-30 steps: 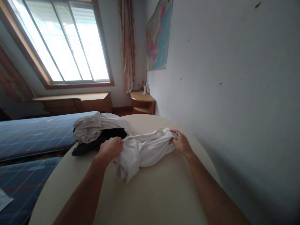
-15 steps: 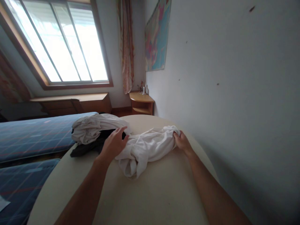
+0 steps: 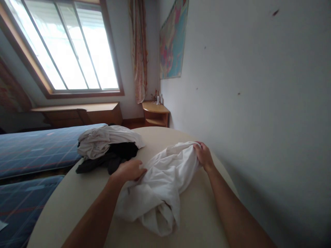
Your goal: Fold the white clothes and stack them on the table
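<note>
On a round cream desk, a crumpled white cotton garment stretched between two hands.
Sagging in loose folds from both hands toward the near edge. Just beyond the left hand, a heap of white and black clothes, lying apart from the white piece. Pinned at its left edge by that hand, flat and loosely open; pinched at the far corner by the closed right hand, likely to draw the fabric taut.

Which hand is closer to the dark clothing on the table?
Left. The left hand rests just in front of the dark clothing; the right hand grips the white garment, farther off to the right.
</note>
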`<act>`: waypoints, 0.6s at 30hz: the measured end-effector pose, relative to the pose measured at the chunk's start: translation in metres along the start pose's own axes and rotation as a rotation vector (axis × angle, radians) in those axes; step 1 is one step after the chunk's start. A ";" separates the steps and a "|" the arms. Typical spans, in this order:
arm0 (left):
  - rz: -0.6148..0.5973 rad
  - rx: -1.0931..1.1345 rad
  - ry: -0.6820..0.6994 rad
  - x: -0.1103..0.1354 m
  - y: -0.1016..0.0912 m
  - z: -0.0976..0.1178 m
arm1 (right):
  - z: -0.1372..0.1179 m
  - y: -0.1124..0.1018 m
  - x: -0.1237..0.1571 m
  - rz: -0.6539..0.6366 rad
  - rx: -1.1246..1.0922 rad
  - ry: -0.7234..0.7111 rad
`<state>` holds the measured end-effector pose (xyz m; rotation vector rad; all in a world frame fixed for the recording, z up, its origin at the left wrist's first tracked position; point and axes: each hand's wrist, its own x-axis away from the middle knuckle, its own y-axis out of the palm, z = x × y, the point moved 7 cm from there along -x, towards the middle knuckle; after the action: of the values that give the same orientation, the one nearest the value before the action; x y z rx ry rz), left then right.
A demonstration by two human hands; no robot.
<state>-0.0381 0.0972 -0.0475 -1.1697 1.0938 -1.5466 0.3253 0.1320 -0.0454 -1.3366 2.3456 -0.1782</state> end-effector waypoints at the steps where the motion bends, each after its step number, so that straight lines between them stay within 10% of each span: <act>1: -0.007 -0.009 0.012 0.002 0.000 0.004 | -0.002 0.003 0.001 -0.035 0.021 -0.021; 13: 0.068 -0.137 0.053 0.010 -0.013 0.005 | 0.012 0.006 -0.003 -0.013 0.124 -0.057; 18: 0.487 -0.045 -0.207 0.022 -0.064 -0.021 | 0.006 -0.008 -0.005 0.082 0.096 -0.114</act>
<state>-0.0708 0.0932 0.0154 -0.9746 1.1708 -1.0092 0.3364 0.1329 -0.0472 -1.1720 2.2624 -0.1820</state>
